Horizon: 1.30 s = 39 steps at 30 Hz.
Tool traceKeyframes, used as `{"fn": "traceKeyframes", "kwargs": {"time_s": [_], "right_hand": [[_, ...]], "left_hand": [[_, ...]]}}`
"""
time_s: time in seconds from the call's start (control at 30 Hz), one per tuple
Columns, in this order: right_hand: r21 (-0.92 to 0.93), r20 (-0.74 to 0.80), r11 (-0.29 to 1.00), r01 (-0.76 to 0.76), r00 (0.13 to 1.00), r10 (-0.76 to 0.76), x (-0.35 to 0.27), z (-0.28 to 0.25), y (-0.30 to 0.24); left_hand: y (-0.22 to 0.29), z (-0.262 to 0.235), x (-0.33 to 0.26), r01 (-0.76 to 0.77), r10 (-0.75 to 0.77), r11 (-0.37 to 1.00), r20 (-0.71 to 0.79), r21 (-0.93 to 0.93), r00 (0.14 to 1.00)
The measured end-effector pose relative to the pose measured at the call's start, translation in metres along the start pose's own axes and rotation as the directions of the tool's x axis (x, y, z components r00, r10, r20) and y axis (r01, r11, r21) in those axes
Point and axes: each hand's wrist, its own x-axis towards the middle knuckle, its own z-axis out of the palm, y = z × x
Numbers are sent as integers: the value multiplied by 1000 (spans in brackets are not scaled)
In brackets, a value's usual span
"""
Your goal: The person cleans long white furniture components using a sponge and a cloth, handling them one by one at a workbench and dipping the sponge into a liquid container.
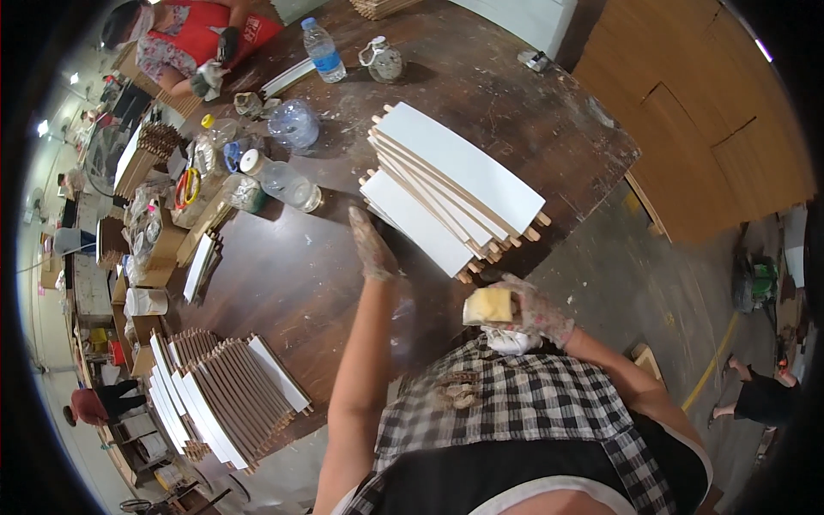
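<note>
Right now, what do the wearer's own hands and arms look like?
Left hand and right hand: what look like thin, blotchy gloves ending near the wrists. Left forearm and right forearm: bare, no sleeves, no cables. Black top with white trim.

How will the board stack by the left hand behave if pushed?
The stack may slide apart: its boards lie fanned and uneven. Rolling seems unlikely, since they lie flat. They look stiff, showing no sag.
</note>
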Motion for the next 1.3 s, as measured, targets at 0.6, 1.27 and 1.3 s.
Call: {"fn": "traceKeyframes", "kwargs": {"time_s": [0.6,1.27,1.3], "right_hand": [[141,-91,963,-231,965,245,7,9,-49],[430,-106,898,90,993,-49,18,0,-6],[769,32,632,-100,992,118,24,2,4]], "left_hand": [[12,2,37,-226,104,878,291,423,951],[59,2,-58,256,-262,945,1,203,965],[51,3,-68,264,-274,955,56,135,960]]}}
